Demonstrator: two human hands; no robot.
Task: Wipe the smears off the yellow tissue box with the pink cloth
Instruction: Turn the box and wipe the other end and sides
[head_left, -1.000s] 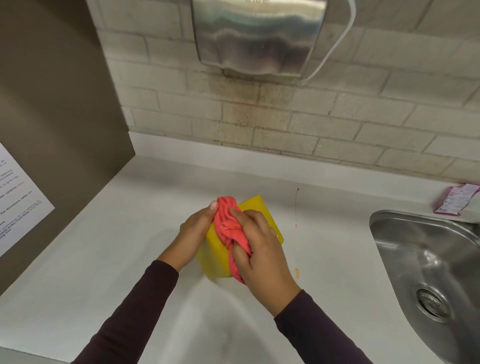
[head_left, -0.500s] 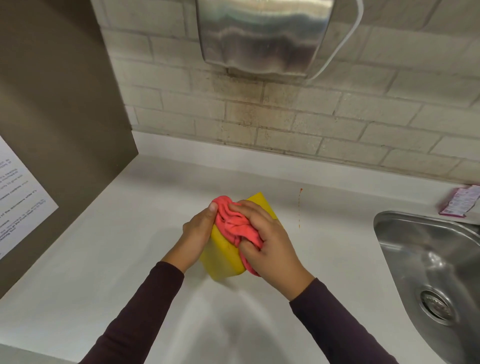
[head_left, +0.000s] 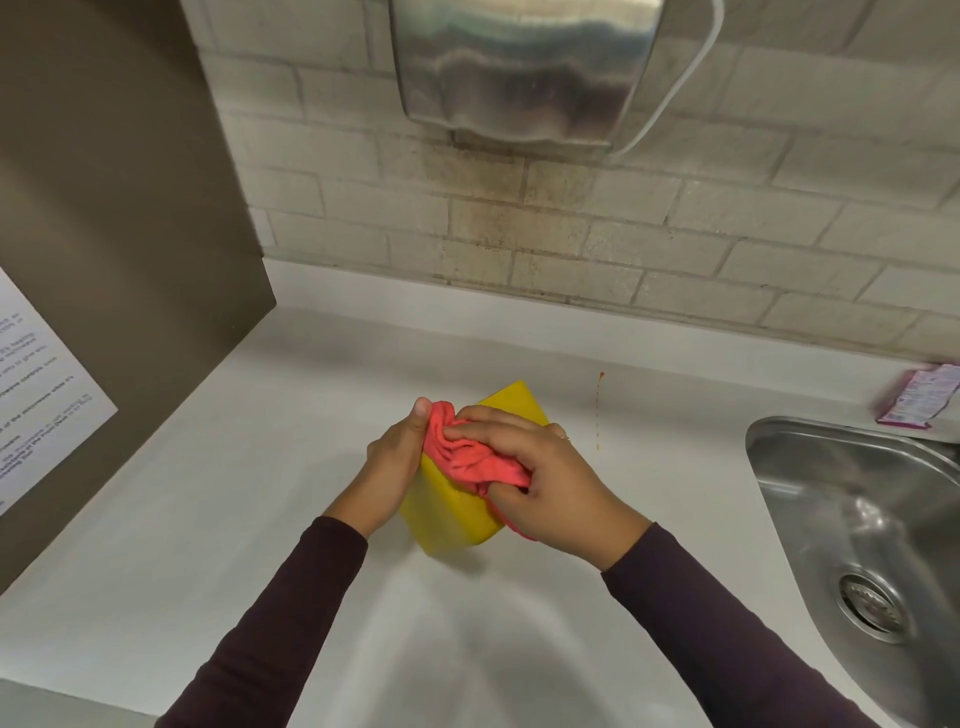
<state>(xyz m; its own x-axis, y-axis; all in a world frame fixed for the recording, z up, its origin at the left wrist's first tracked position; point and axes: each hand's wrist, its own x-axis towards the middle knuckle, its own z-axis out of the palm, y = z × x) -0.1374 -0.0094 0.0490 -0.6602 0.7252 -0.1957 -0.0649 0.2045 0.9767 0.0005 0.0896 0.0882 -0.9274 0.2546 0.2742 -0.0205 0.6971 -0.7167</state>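
The yellow tissue box (head_left: 452, 514) stands on the white counter (head_left: 260, 493), near the middle of the view. My left hand (head_left: 389, 467) grips its left side, thumb up by the top corner. My right hand (head_left: 540, 483) presses the bunched pink cloth (head_left: 467, 457) onto the box's top and near face. Cloth and hands hide most of the top; only its far corner and lower front face show. No smears are visible on the bare yellow parts.
A steel sink (head_left: 862, 545) lies to the right. A thin orange streak (head_left: 599, 410) marks the counter right of the box. A pink packet (head_left: 919, 397) sits behind the sink. A metal dispenser (head_left: 524, 67) hangs above; a brown panel with a notice (head_left: 36, 395) stands left.
My right hand with the cloth has slid from the box's near face up toward its top left corner. The left hand keeps its hold and the box stays put.
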